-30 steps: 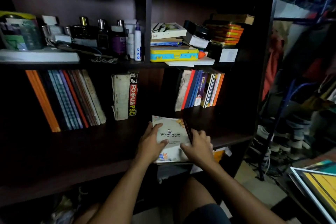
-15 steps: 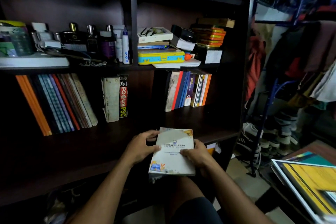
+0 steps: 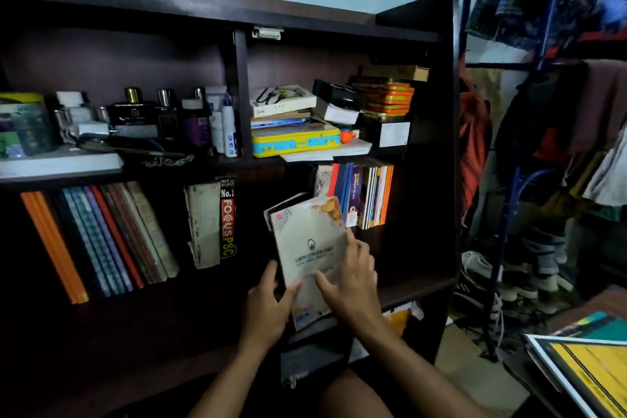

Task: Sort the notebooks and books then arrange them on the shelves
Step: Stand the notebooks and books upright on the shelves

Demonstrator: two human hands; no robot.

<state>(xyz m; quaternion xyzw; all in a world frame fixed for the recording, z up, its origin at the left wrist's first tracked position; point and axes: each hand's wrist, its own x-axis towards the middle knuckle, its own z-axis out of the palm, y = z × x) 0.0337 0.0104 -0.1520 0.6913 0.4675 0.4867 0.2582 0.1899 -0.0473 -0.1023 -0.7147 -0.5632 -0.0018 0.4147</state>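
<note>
A cream school notebook (image 3: pixel 307 241) with a round logo, on a thin stack of booklets, stands tilted upright above the lower shelf (image 3: pixel 417 288). My left hand (image 3: pixel 268 305) grips the stack's lower left edge, thumb on the cover. On the right, my right hand (image 3: pixel 349 282) holds the stack, fingers over the cover and right edge. A row of upright books (image 3: pixel 364 195) stands just behind it on the right. Leaning notebooks (image 3: pixel 98 241) fill the shelf's left, with two thick books (image 3: pixel 212 224) beside them.
The upper shelf (image 3: pixel 190 163) holds perfume bottles (image 3: pixel 163 115), a yellow and blue case (image 3: pixel 295 141) and stacked boxes (image 3: pixel 383 98). A clothes rack (image 3: pixel 549 112) hangs at right with shoes below. More books (image 3: pixel 583 363) lie at lower right.
Both hands lifted the notebook stack off the shelf front, then raised and tilted it upright toward the row of books on the right. The camera view shifted up and right.
</note>
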